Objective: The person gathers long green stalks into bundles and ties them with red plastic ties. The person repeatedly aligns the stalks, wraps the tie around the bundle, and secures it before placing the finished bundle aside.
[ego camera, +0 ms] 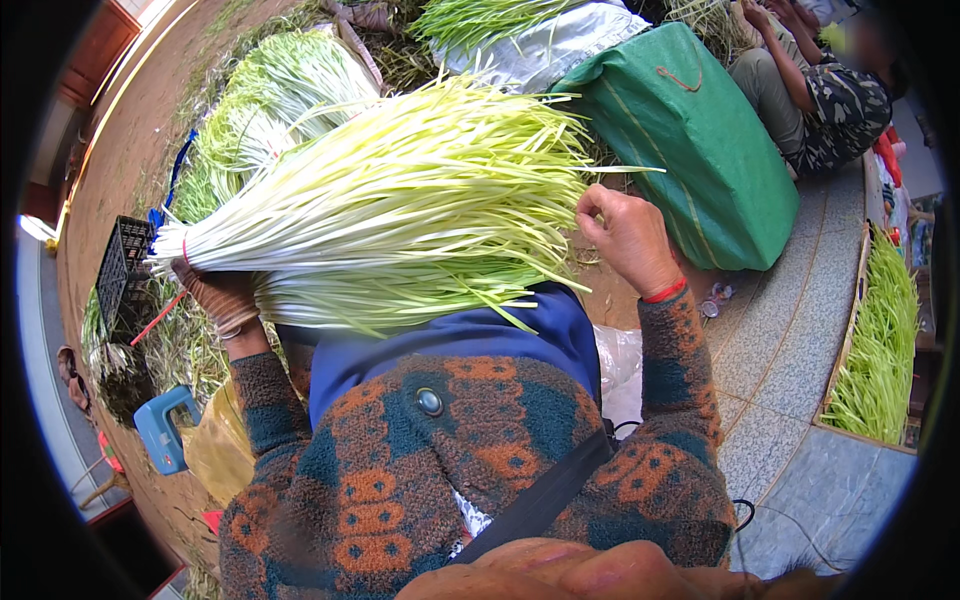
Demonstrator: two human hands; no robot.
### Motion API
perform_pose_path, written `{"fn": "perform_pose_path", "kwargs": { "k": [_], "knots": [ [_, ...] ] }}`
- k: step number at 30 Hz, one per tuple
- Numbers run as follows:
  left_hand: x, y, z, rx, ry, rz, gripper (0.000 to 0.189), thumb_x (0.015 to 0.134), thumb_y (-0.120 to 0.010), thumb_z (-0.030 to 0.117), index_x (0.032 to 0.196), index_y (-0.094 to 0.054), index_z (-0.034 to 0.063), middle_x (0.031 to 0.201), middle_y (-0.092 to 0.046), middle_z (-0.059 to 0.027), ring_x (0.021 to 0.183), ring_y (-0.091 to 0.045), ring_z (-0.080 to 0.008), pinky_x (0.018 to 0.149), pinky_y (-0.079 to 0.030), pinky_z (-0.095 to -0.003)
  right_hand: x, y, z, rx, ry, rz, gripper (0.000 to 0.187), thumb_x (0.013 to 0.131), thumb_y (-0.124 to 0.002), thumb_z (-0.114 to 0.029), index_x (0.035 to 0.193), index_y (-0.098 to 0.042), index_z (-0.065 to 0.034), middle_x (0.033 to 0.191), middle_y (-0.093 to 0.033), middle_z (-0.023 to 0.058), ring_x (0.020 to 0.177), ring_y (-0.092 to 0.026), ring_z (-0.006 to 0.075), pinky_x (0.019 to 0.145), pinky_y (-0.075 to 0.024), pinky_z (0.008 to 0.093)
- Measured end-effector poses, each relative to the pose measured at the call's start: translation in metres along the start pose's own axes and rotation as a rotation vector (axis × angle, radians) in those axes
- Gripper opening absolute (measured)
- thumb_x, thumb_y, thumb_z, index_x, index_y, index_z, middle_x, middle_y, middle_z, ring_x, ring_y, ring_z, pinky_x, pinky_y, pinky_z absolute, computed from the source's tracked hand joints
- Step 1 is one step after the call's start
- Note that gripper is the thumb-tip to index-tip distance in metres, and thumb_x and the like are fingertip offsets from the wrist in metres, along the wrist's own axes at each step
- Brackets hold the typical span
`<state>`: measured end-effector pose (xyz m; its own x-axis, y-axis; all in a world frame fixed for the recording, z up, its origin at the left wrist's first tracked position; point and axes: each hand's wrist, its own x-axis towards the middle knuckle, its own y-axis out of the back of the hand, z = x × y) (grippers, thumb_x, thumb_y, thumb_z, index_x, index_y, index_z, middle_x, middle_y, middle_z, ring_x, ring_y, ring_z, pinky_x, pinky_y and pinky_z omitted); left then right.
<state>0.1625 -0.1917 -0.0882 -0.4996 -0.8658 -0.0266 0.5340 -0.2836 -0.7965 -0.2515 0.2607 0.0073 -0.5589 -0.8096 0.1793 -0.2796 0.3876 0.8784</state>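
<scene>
A large bundle of yellow-green leafy stalks, like blanched chives [405, 180], lies across my lap, its white ends at the left tied with a red band. My left hand [217, 296], in a brown glove, grips the bundle from below near that band. Greener stalks [390, 296] lie under it on the blue cloth [457, 337] over my lap. Beside the leaf tips at the right is my bare right hand [619, 232], fingers curled and the thumb close to the forefinger. One long leaf sticks out just above it. Whether anything thin is between those fingers, I cannot tell.
A green woven sack [697, 150] stands at the right, near a seated person [817, 97]. More bundles [300, 90] lie beyond mine. A black plastic crate [124, 262] and a blue plastic object with a handle [161, 431] are at the left. Stalks fill a box [874, 352] at far right.
</scene>
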Motion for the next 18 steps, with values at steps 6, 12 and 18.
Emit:
{"fn": "perform_pose_path", "kwargs": {
  "k": [6, 12, 18],
  "knots": [
    [-0.002, -0.007, -0.001, 0.029, -0.035, 0.112, 0.076, 0.096, -0.067, 0.064, 0.148, -0.059, 0.0086, 0.151, -0.061, -0.0132, 0.139, -0.053, -0.0347, 0.123, -0.036, -0.0555, 0.004, -0.007, -0.001, -0.046, 0.033, 0.101, 0.009, 0.091, -0.072, -0.008, 0.097, -0.066, -0.0101, 0.087, -0.073, 0.0100, 0.079, -0.074, 0.0325, 0.068, -0.0571, 0.0413],
    [-0.001, -0.005, 0.000, 0.013, -0.002, 0.089, 0.077, 0.096, -0.067, 0.065, 0.148, -0.059, 0.0091, 0.152, -0.060, -0.0132, 0.140, -0.052, -0.0348, 0.123, -0.036, -0.0559, 0.004, -0.010, 0.003, -0.091, 0.097, 0.067, 0.009, 0.090, -0.072, -0.006, 0.096, -0.068, -0.0113, 0.091, -0.072, 0.0091, 0.080, -0.073, 0.0329, 0.068, -0.0575, 0.0414],
    [-0.002, -0.006, -0.002, 0.027, -0.041, 0.126, 0.078, 0.096, -0.066, 0.067, 0.149, -0.060, 0.0101, 0.153, -0.059, -0.0131, 0.141, -0.051, -0.0357, 0.124, -0.035, -0.0575, 0.001, -0.005, 0.001, -0.071, 0.138, 0.029, 0.013, 0.091, -0.074, -0.009, 0.103, -0.075, -0.0112, 0.094, -0.073, 0.0077, 0.080, -0.074, 0.0310, 0.072, -0.0585, 0.0410]
  ]
}}
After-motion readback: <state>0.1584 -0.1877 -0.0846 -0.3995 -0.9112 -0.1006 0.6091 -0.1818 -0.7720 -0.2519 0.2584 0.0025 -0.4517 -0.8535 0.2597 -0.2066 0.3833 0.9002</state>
